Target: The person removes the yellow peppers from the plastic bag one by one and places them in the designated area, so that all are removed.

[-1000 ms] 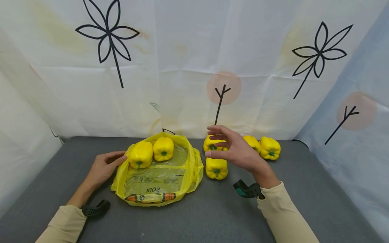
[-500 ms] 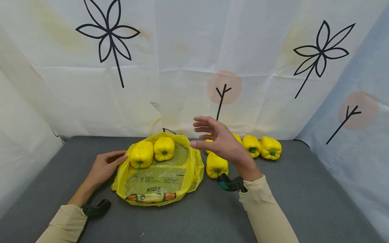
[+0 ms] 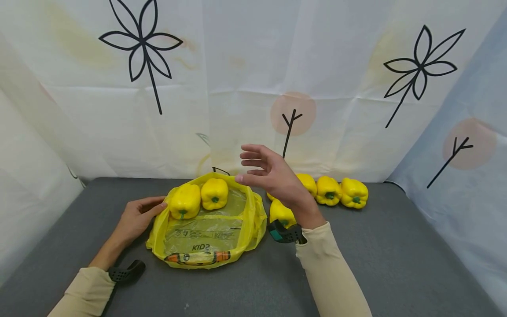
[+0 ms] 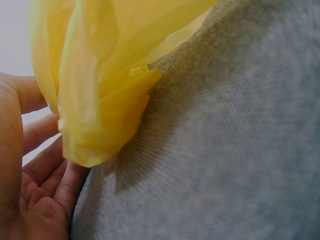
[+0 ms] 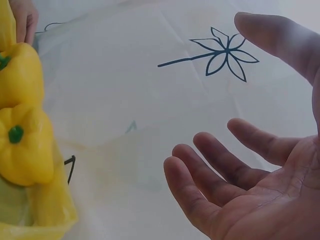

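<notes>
A yellow plastic bag (image 3: 206, 235) lies with its mouth spread wide, printed "KIDS" inside. Two yellow bell peppers are in it, a larger one (image 3: 184, 201) at the left and another (image 3: 214, 193) beside it. My left hand (image 3: 136, 220) holds the bag's left rim, thumb at the edge and fingers behind; in the left wrist view the yellow film (image 4: 105, 100) hangs by the fingers. My right hand (image 3: 273, 174) is raised right of the bag, fingers spread and slightly bent, with nothing in it. In the right wrist view its palm (image 5: 280, 195) is bare.
Right of the bag, several more yellow peppers stand on the grey table (image 3: 380, 259): one in front (image 3: 280, 212), others along the back, such as the rightmost (image 3: 354, 193). My right hand and wrist partly cover some. A white printed cloth (image 3: 237, 88) hangs behind the table.
My right hand has moved left and upward, away from the peppers on the right and toward the bag, with its fingers apart. My left hand and the bag have stayed where they were.
</notes>
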Available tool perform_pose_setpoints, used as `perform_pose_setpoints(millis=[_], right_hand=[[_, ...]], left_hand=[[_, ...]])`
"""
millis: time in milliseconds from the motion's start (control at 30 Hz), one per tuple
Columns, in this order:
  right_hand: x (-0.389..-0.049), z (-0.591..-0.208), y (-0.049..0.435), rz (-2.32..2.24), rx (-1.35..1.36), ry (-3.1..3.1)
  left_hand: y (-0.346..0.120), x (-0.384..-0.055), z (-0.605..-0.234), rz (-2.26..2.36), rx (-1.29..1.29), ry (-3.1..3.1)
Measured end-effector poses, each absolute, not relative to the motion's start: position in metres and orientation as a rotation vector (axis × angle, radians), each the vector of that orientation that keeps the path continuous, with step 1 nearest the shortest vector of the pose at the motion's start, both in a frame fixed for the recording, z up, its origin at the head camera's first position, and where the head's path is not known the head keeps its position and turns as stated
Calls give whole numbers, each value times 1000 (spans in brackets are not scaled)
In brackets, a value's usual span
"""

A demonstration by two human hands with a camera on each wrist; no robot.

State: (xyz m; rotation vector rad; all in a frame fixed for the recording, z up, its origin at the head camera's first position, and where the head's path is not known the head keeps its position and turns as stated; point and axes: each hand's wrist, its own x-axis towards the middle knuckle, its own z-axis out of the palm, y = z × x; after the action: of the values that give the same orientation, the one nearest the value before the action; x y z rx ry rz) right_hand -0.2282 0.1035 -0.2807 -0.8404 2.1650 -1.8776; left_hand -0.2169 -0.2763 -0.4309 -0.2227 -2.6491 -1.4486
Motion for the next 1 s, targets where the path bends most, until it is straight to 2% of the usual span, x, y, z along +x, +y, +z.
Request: perform_pose_setpoints(millis=[367, 1000], right_hand=[[-238, -286, 85, -1966, -809, 2083], [-258, -328, 62, -1988, -676, 2052]], left_hand=[[-276, -217, -431, -1459, -221, -2646], [-274, -217, -432, -1394, -203, -2655]])
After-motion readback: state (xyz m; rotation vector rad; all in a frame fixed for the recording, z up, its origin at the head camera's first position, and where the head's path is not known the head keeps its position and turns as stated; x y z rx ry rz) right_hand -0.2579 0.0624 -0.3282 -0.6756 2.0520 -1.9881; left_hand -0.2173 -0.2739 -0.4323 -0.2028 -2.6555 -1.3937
